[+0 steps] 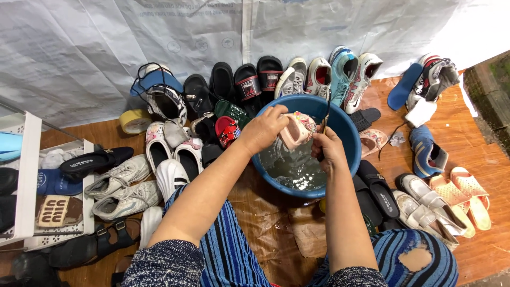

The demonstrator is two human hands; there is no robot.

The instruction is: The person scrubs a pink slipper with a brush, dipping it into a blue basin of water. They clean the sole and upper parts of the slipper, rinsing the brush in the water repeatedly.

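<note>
Pink patterned child's shoe (297, 129) held by left hand (264, 129) over round blue plastic basin (348, 133) of water; right hand (328, 148) closed round dark brush handle. Wet shoe could slip, splashing nearby sneakers (125, 186).

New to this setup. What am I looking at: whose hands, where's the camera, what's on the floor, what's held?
There is no machine here: a person works with two bare hands. The one picture comes from a camera on their head, looking down.

The left hand holds a small pink patterned shoe over a blue basin of water. The right hand grips a thin dark handle, possibly a brush; its end is hidden.

Around the basin, on a brown floor, lie many shoes: black slides, white sneakers, peach sandals. A roll of tape lies at left.
</note>
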